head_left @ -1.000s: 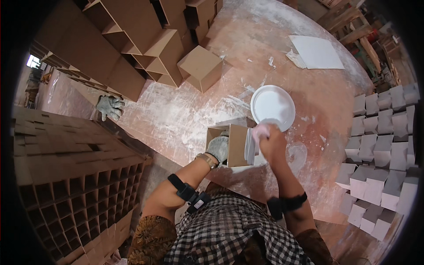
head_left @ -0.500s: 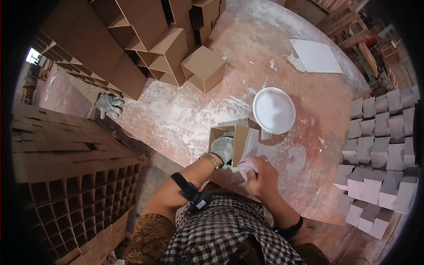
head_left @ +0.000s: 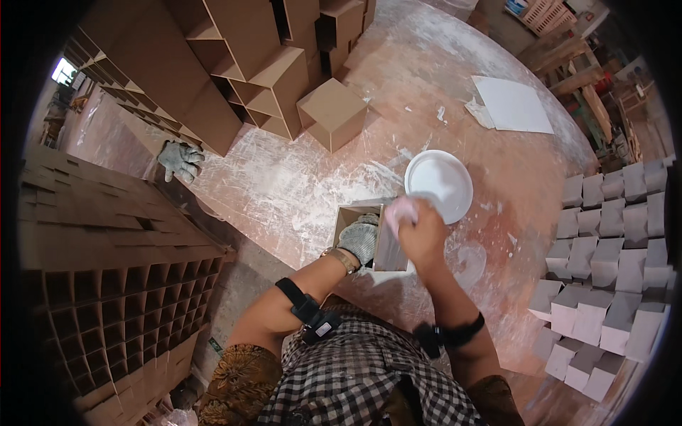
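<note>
- The pink cloth (head_left: 399, 211), clutched in the right hand (head_left: 424, 234), has been lifted back to the white bowl (head_left: 439, 184), suggesting another dip.
- The open brown box (head_left: 371, 238) is steadied on the table (head_left: 298, 184) by the gloved left hand (head_left: 359, 240), gripping its rim.

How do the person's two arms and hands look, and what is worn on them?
The left hand wears a grey knitted work glove with a wristwatch behind it; the right hand is bare. Each forearm carries a black strap. Short brown patterned sleeves cover the upper arms.
</note>
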Demonstrator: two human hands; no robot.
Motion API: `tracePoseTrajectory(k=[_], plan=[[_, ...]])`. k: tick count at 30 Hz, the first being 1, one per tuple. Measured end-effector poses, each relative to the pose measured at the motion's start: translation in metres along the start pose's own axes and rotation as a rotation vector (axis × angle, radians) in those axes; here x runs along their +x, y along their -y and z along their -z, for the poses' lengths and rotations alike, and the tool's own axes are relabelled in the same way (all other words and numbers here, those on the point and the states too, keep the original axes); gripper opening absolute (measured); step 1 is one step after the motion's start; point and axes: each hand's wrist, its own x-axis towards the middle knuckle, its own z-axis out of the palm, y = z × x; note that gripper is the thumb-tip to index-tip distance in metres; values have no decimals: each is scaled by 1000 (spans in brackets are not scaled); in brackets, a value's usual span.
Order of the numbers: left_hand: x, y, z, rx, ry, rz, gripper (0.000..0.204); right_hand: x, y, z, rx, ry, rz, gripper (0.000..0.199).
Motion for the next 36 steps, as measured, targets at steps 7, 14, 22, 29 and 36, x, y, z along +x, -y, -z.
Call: tracePoseTrajectory(k=[7,14,22,29,36], plan=[[-15,-20,15,132,-67,-43,39,-67,-4,5,133,159,152,25],[-5,-18,1,73,-41,21,38,11,-8,0,59,-138,211,28],[1,26,-23,65,36,35,38,-16,-22,-3,84,-27,379,31],[-14,-27,18,70,24,172,35,-56,-41,0,252,-53,538,34],[-13,-27,23,-28,45,98,40,17,-56,-18,150,-226,215,32]])
